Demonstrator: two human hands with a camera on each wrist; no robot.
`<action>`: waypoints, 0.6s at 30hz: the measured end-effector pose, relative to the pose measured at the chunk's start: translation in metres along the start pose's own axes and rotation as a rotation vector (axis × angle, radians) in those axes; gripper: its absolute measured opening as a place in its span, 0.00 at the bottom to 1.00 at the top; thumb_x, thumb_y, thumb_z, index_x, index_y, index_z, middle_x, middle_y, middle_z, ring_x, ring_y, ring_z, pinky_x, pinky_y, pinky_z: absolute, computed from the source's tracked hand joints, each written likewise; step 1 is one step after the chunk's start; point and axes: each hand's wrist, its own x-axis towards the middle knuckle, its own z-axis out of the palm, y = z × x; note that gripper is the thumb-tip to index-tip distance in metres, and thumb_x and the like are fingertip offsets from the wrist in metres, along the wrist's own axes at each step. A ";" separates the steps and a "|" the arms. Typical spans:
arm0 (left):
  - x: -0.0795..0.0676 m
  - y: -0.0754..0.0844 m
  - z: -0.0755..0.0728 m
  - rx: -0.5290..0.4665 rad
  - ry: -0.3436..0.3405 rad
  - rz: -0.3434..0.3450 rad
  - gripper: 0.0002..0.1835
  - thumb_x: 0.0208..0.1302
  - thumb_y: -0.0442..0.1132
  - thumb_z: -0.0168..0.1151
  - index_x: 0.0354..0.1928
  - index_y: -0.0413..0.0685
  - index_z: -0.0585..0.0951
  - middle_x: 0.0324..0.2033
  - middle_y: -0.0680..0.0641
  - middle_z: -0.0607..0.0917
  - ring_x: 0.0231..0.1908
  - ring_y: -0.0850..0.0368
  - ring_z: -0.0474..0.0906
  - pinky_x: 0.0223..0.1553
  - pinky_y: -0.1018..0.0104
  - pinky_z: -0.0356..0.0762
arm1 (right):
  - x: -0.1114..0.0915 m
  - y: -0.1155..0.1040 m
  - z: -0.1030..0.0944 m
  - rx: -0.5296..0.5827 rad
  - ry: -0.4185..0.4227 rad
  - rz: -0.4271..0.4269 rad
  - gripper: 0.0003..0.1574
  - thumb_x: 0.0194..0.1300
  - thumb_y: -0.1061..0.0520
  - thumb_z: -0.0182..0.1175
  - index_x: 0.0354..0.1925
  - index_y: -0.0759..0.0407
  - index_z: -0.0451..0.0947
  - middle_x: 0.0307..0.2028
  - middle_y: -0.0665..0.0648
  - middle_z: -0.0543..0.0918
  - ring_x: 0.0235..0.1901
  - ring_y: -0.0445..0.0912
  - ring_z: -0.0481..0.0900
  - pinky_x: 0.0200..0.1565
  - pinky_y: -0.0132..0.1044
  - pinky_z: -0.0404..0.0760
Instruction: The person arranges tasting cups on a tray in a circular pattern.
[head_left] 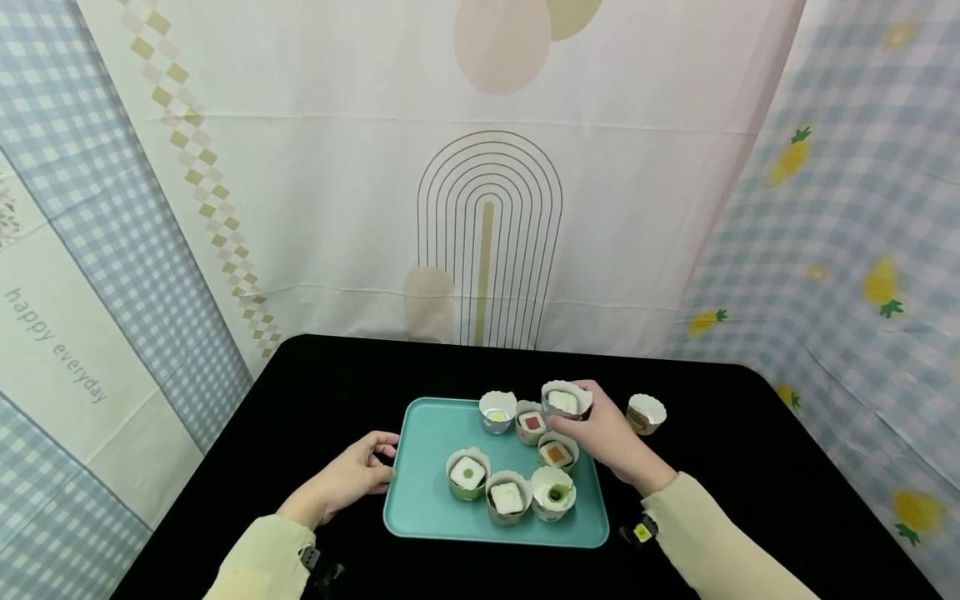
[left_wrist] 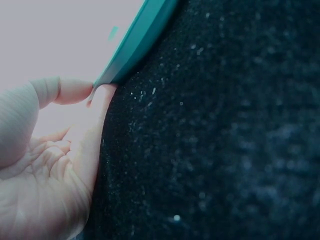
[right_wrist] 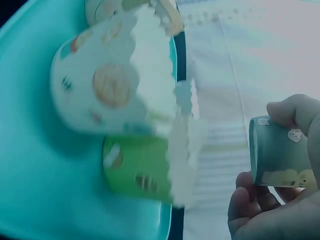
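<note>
At the left edge of a turquoise tray (head_left: 427,442), my left hand (head_left: 341,479) pinches the rim between thumb and fingers; the left wrist view shows the tray edge (left_wrist: 137,45) at the fingertips. My right hand (head_left: 611,437) grips a scalloped paper baking cup (head_left: 564,402) with a white piece inside, raised over the tray's far right part. Its printed blue-grey side (right_wrist: 280,150) shows in the right wrist view. Below and left of it on the tray stand cups with a red-topped piece (head_left: 532,422), an orange-topped piece (head_left: 557,455) and a yellow spot (head_left: 497,414).
Nearer on the tray are cups with a green-dotted white piece (head_left: 468,473), a plain white piece (head_left: 507,499) and a green ring (head_left: 556,493). Another paper cup (head_left: 646,413) stands on the black table (head_left: 322,383) right of the tray. Curtains (head_left: 337,208) hang behind.
</note>
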 end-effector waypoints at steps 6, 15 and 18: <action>0.001 -0.001 0.000 -0.003 0.003 -0.001 0.28 0.63 0.29 0.59 0.65 0.42 0.67 0.52 0.40 0.69 0.41 0.48 0.74 0.44 0.55 0.81 | 0.006 -0.011 0.027 -0.062 -0.034 -0.025 0.37 0.55 0.46 0.72 0.57 0.52 0.66 0.51 0.55 0.74 0.47 0.47 0.76 0.46 0.44 0.80; 0.002 -0.003 0.001 0.008 0.013 0.000 0.28 0.62 0.29 0.59 0.65 0.42 0.67 0.52 0.40 0.70 0.41 0.49 0.74 0.43 0.55 0.82 | 0.017 -0.023 0.064 -0.129 -0.166 -0.110 0.36 0.57 0.48 0.70 0.57 0.56 0.66 0.48 0.56 0.75 0.45 0.46 0.78 0.43 0.42 0.81; 0.003 -0.004 0.000 0.021 0.017 0.010 0.28 0.63 0.30 0.59 0.65 0.43 0.67 0.52 0.41 0.70 0.41 0.49 0.75 0.43 0.55 0.81 | 0.021 -0.028 0.074 -0.159 -0.179 -0.108 0.35 0.57 0.48 0.71 0.57 0.55 0.66 0.47 0.55 0.76 0.42 0.45 0.78 0.42 0.40 0.81</action>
